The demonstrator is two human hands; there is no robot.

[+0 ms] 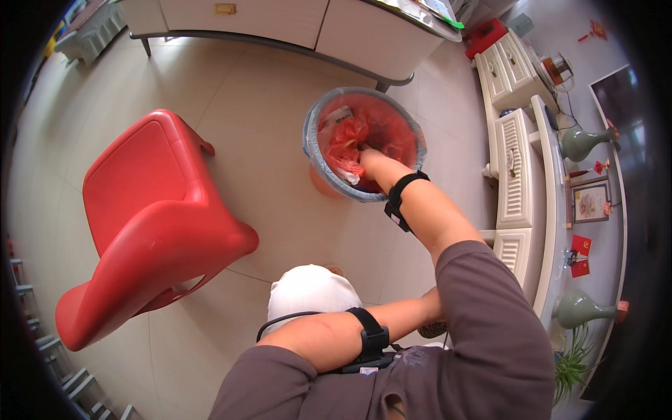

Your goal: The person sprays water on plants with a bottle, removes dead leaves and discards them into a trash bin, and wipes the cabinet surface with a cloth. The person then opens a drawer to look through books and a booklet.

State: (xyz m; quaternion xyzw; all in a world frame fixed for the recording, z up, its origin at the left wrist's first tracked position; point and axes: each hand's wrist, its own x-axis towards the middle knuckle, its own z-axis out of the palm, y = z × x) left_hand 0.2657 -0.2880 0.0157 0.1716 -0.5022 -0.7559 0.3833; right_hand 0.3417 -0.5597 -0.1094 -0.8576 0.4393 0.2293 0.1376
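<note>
My right hand (pixel 371 161) reaches down into a round waste bin (pixel 324 184), among crumpled red plastic bags (pixel 349 134). Its fingers are hidden by the bags, so whether they grip anything is unclear. A translucent bluish liner (pixel 311 134) is folded over the bin's rim. White packaging with print (pixel 338 116) lies inside at the far left. My left forearm crosses in front of my body. Only part of my left hand (pixel 433 303) shows, mostly behind my right sleeve. Just below it is a dark ribbed object (pixel 432 329) that I cannot identify.
A red plastic chair (pixel 152 210) stands on the tiled floor at left. A white cabinet (pixel 252 23) on dark legs is beyond the bin. Along the right run white drawer units (pixel 517 168), with green vases (pixel 583 144) and a potted plant (pixel 572 365).
</note>
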